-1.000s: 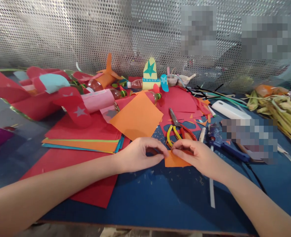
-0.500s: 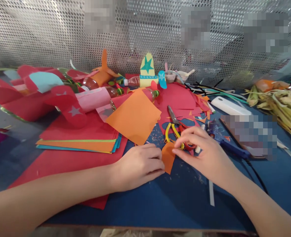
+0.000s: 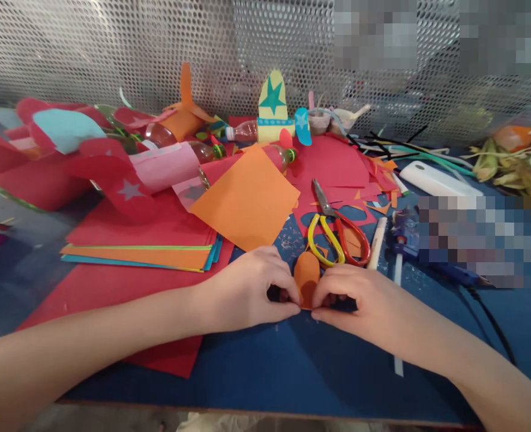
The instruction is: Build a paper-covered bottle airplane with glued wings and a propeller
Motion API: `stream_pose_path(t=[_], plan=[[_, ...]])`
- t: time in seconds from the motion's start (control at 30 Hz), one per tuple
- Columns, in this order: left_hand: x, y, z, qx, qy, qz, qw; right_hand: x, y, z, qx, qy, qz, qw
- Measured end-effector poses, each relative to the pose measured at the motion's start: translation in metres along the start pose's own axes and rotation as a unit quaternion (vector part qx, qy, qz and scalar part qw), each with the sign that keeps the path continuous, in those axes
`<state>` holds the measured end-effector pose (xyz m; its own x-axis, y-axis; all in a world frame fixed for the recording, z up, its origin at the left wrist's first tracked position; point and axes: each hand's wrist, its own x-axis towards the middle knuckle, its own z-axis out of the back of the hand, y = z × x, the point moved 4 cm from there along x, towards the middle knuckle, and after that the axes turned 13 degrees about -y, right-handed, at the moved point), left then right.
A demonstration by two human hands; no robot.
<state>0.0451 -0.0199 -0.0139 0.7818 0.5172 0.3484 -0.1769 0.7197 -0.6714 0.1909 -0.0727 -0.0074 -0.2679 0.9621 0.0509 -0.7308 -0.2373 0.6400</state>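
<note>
Between my two hands is a small orange paper piece (image 3: 308,273) with a rounded top, its straight lower edge toward me. My left hand (image 3: 254,291) pinches its lower left corner between thumb and fingers. On the opposite corner, my right hand (image 3: 355,297) pinches the lower right edge the same way. Just beyond the right hand lie scissors (image 3: 327,207) with one yellow and one red handle, blades pointing away. A larger orange paper square (image 3: 249,201) rests behind my left hand, partly over a stack of coloured paper (image 3: 139,255).
Red sheets and scraps (image 3: 332,168) lie behind the scissors. A blue glue gun (image 3: 436,261) with a cord is at right, near a white glue stick (image 3: 377,243). Paper-covered bottle models (image 3: 166,171) crowd the back left. A yellow-finned bottle model (image 3: 272,114) stands at the back.
My right hand has moved from the paper's upper right side down to its lower right corner, uncovering the scissor handles. The rounded end now points away, with the lower edge squared toward me.
</note>
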Motion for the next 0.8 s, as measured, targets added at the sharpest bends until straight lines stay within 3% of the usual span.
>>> stream_pose_path(t=[0.5,0.8], plan=[[0.0014,-0.0032,-0.0015,0.035,0.014,0.042,0.998,0.0013,0.0013,-0.0027,-0.028,-0.021,-0.037,0.999],[0.0027,-0.0002,0.0027,-0.007,0.036,0.061,0.997,0.0019,0.0016,-0.0057,-0.042,-0.029,-0.057,0.997]])
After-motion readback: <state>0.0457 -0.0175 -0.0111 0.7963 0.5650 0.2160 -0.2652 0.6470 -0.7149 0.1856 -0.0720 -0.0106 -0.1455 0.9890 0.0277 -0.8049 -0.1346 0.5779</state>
